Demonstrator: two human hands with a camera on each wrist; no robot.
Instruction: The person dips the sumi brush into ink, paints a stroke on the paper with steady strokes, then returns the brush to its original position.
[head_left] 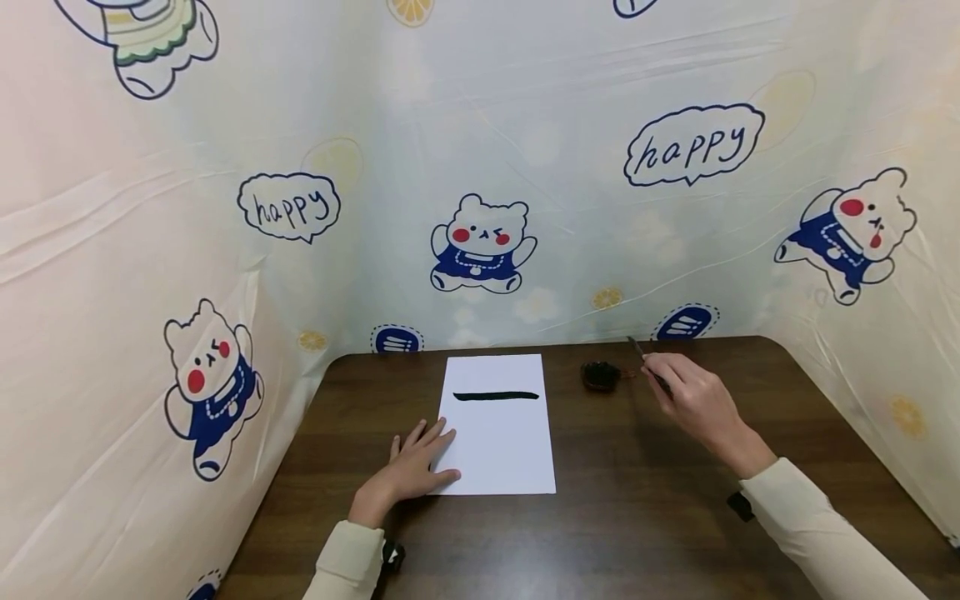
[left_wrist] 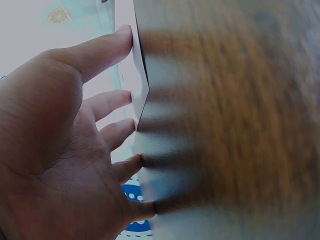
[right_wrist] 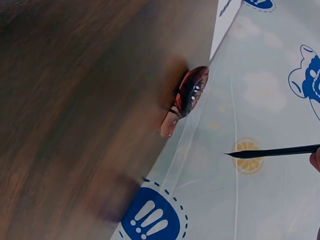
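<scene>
A white sheet of paper [head_left: 498, 450] lies on the table with one thick black horizontal stroke [head_left: 496, 396] across its upper part. Spread over the sheet's lower left edge is my left hand [head_left: 408, 468]; in the left wrist view its thumb [left_wrist: 102, 52] and some fingertips touch the paper [left_wrist: 134, 75], the others the table. My right hand [head_left: 693, 396], right of the sheet, holds a slim dark brush [right_wrist: 275, 152] whose pointed black tip is raised off the table. Just left of that hand sits a small dark, glossy ink dish [head_left: 600, 376] with a reddish-brown handle-like end.
The dark wooden table [head_left: 600, 533] ends at a hanging cloth [head_left: 570, 250] printed with bears and lettering, which rises behind and on both sides. A black band [head_left: 741, 506] shows at the right wrist, another [head_left: 392, 556] at the left.
</scene>
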